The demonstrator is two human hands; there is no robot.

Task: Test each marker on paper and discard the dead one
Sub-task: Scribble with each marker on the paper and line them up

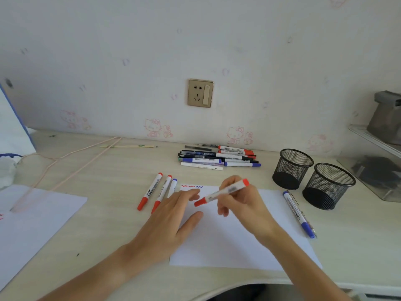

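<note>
My right hand (240, 203) grips a capped white marker with red ends (223, 192), held slantwise over the white paper (234, 242). My left hand (173, 216) lies flat with straight fingers on the paper's left edge. Short red and blue test squiggles (192, 186) mark the paper's top left corner. Two red-capped markers (149, 191) and a blue-capped one (173, 185) lie left of the paper, partly under my left fingers. A blue marker (298, 213) lies along the paper's right edge. A pile of several markers (219, 157) rests near the wall.
Two black mesh pen cups (312, 178) stand at the right. A second white sheet (32, 220) lies at the left. Thin pink rods (71, 161) cross the desk's left part. A clear tray (373, 170) sits at the far right.
</note>
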